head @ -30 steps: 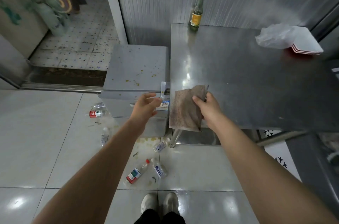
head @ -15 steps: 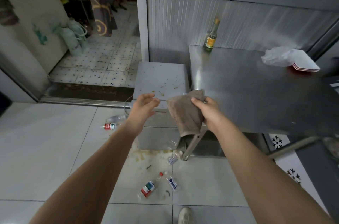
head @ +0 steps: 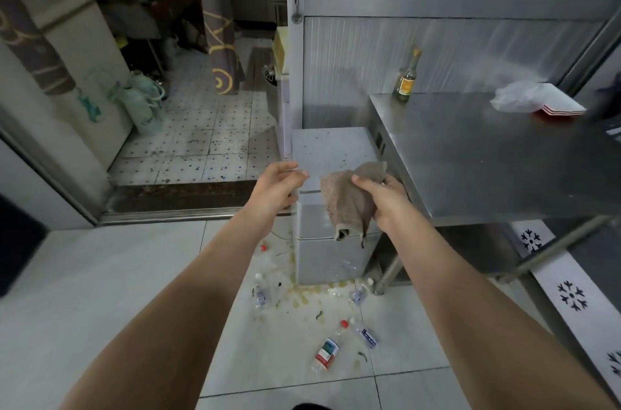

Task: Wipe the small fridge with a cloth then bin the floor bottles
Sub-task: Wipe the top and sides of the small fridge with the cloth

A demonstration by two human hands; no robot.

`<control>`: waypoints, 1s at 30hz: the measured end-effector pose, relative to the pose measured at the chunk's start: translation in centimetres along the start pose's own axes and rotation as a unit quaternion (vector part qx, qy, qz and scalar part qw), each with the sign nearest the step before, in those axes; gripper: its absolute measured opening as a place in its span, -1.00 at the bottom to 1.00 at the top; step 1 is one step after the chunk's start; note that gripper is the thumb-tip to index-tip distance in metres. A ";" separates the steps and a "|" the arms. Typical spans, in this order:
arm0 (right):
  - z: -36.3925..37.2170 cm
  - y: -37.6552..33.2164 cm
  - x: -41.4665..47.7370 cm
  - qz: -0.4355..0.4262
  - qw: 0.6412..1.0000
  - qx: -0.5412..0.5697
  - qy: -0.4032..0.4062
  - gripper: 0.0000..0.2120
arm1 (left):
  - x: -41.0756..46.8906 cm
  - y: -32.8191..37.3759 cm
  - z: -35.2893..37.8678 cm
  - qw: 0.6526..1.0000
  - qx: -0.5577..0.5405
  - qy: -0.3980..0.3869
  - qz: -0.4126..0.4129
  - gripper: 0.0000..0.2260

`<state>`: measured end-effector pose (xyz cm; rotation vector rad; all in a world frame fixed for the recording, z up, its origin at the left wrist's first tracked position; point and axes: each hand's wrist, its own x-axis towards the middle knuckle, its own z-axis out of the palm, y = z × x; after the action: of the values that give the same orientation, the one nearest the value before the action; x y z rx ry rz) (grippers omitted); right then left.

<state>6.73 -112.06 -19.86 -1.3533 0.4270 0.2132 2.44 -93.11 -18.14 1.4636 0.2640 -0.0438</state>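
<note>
The view has drawn back since a moment ago, and the cloth (head: 346, 201) now hangs before the small fridge (head: 331, 147) rather than at the table (head: 487, 157) corner. Nearest, plastic bottles (head: 326, 349) lie scattered on the floor. Above, the right hand (head: 383, 199) has its grip clamped on the cloth. The left hand (head: 277, 189) is beside it, grip apart and empty. A glass bottle (head: 407, 81) stands at the table's far corner.
</note>
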 end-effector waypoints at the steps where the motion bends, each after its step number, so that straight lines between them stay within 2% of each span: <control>1: 0.7 0.2 0.3 0.001 1.000 0.000 0.006 -0.51 | 0.3 -0.1 -0.6 1.000 -0.001 -0.001 -0.004 -0.74; 5: 3.2 1.5 2.4 0.018 0.999 0.000 0.028 -0.60 | 2.9 -0.3 -2.7 1.000 -0.013 -0.003 -0.013 -0.81; 9: 5.7 3.3 5.9 0.038 0.998 0.020 0.055 -0.56 | 7.6 -0.7 -4.7 0.999 0.011 -0.035 -0.024 -0.81; 14: 8.2 4.3 11.5 0.043 0.990 0.081 0.103 -0.84 | 16.2 -1.3 -5.7 0.995 0.045 -0.077 -0.044 -0.82; 19: 9.6 3.5 14.9 0.070 0.976 0.075 0.191 -0.61 | 22.8 -1.2 -5.4 0.984 0.055 -0.139 -0.095 -0.75; 23: 10.6 2.4 17.2 0.064 0.969 0.040 0.234 -0.64 | 26.8 0.0 -5.0 0.980 0.065 -0.158 -0.105 -0.75; 27: 11.6 1.8 18.8 0.063 0.955 0.067 0.282 -0.66 | 30.4 0.8 -4.9 0.965 0.125 -0.204 -0.104 -0.72; 30: 12.6 2.0 19.9 0.066 0.944 0.082 0.313 -0.81 | 33.7 1.2 -5.5 0.953 0.150 -0.246 -0.095 -0.73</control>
<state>26.10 -101.29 -27.95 -1.2089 1.0490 -0.1515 34.50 -83.20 -24.32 1.6691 -0.0142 -0.6203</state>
